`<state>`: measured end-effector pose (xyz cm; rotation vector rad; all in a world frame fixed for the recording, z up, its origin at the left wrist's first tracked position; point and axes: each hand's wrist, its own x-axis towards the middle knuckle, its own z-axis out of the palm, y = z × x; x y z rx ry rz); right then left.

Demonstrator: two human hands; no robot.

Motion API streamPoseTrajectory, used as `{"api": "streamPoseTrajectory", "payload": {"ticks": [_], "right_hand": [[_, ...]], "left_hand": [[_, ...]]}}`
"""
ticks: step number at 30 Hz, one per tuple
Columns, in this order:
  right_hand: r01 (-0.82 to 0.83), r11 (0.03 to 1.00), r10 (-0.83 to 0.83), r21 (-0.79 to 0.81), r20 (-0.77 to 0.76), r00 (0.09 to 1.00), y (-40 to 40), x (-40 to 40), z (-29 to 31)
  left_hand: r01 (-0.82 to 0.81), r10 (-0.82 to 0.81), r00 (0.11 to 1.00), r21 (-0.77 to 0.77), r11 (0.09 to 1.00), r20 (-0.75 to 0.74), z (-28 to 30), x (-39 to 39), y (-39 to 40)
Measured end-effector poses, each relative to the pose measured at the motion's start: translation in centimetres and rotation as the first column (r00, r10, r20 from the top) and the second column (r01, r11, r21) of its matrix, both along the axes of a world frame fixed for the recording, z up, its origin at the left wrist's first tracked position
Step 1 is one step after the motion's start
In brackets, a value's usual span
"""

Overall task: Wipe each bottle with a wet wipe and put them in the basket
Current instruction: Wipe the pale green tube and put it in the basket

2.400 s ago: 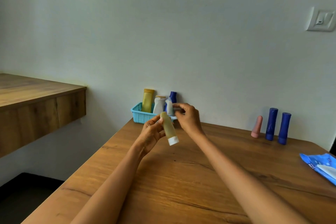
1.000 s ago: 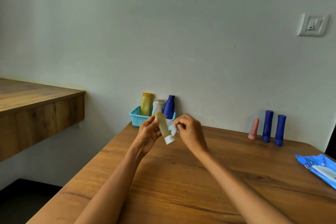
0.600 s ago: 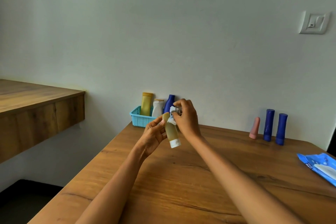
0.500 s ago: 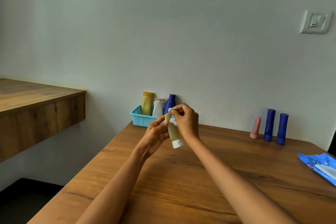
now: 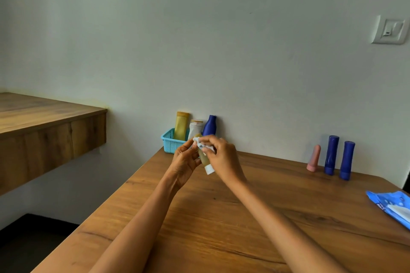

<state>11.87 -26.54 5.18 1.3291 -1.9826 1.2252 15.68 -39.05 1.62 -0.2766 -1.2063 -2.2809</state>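
Steadying a small translucent yellow bottle with a white cap (image 5: pixel 205 159) cap-down at frame centre, the left hand (image 5: pixel 184 162) gripped it so the right hand (image 5: pixel 221 159), pinching a crumpled white wet wipe (image 5: pixel 203 146), could rub its upper end, just in front of the turquoise plastic basket (image 5: pixel 170 144).

Both bare arms reach forward and come close together out in front. The left hand (image 5: pixel 185 162) is on the left, palm turned toward the right, with its fingers curled and its thumb up near the top. The right hand (image 5: pixel 223 158) is just beside it, with its back toward the camera. Its fingers (image 5: pixel 207 139) bend over to the left and pinch at the top. The two hands touch at the fingertips. Both wrists are raised.
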Motion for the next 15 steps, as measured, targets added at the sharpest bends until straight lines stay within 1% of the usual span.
{"api": "streamPoseTrajectory", "payload": {"ticks": [2, 3, 5, 7, 8, 9, 12, 15], "right_hand": [[0.024, 0.996, -0.017, -0.081, 0.089, 0.996, -0.2, -0.3, 0.9], [0.048, 0.995, -0.035, -0.092, 0.14, 0.99, -0.4, -0.7, 1.4], [0.089, 0.995, -0.078, -0.037, 0.238, 0.968, -0.7, -1.5, 2.2], [0.095, 0.995, -0.099, 0.026, 0.303, 0.948, -1.0, -1.9, 2.7], [0.093, 0.995, -0.101, 0.041, 0.301, 0.948, -1.2, -1.8, 2.7], [0.096, 0.994, -0.106, 0.05, 0.265, 0.958, -1.3, -1.5, 2.5], [0.106, 0.992, -0.112, 0.07, 0.087, 0.99, -1.5, -0.1, 1.1], [0.113, 0.99, -0.114, 0.09, 0.009, 0.993, -1.0, 0.5, -0.5]], "left_hand": [[0.035, -0.035, 0.999, -0.016, 0.999, 0.017, 0.0, -0.1, 0.3], [0.05, -0.049, 0.998, -0.026, 0.998, 0.027, 0.0, -0.1, 0.5], [0.059, -0.057, 0.997, -0.045, 0.997, 0.043, 0.0, -0.2, 0.5], [0.047, -0.044, 0.997, -0.058, 0.997, 0.057, 0.0, -0.2, 0.4], [0.039, -0.035, 0.998, -0.061, 0.997, 0.056, -0.1, -0.1, 0.3], [0.028, -0.025, 0.998, -0.056, 0.998, 0.049, -0.1, 0.0, 0.2], [-0.021, 0.021, 1.0, -0.005, 1.0, 0.01, -0.1, 0.2, -0.5], [-0.052, 0.052, 0.999, 0.02, 0.998, -0.002, -0.3, 0.5, -1.1]]}}
